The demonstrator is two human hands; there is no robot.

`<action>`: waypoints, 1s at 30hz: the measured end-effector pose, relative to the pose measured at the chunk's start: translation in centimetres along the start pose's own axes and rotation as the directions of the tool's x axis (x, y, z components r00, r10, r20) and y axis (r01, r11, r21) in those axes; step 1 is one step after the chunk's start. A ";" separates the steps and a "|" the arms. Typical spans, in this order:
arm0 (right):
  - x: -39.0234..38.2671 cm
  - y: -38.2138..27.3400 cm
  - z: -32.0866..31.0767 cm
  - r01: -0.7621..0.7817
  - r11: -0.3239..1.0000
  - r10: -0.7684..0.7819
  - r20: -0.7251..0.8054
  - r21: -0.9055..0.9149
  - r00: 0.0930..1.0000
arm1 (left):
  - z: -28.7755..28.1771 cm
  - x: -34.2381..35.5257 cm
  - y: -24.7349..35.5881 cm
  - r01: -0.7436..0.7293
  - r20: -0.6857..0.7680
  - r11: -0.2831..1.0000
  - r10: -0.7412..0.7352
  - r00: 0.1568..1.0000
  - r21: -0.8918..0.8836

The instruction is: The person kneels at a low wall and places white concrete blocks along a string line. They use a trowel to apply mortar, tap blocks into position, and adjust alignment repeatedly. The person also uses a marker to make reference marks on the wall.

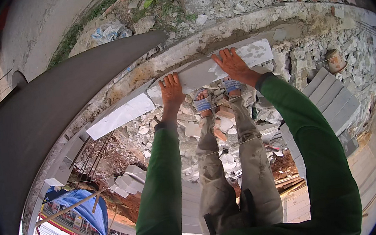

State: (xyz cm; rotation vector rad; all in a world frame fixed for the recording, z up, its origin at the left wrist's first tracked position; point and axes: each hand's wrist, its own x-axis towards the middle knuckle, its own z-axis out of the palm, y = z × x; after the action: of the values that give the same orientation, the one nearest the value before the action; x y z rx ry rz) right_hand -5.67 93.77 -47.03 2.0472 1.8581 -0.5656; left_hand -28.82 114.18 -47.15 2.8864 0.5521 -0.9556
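Pressure spread evenly seats the long pale grey stone slab [201,70] best on the far mortar bed: left hand [171,89] lies flat, fingers released, at its near edge; right hand [233,64] lies splayed on top, grasping nothing.

White block [121,116] in the course at left. Rubble [162,129] below. Stacked blocks [333,102] right, more blocks [128,181] lower left. Blue tarp [87,206] bottom left. Crumpled bag [108,32] on ground above wall.
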 end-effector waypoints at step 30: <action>-27.6 -2.1 -4.5 0.335 -0.393 0.745 0.510 0.856 -0.429 | 1.5 1.8 -0.9 0.011 0.260 0.992 0.023 0.965 -0.127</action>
State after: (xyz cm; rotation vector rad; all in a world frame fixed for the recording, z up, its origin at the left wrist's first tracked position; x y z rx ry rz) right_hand -9.50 72.16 -29.52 -1.7161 0.9178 -0.2846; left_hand -28.71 115.36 -49.38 2.5927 0.5594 -1.2266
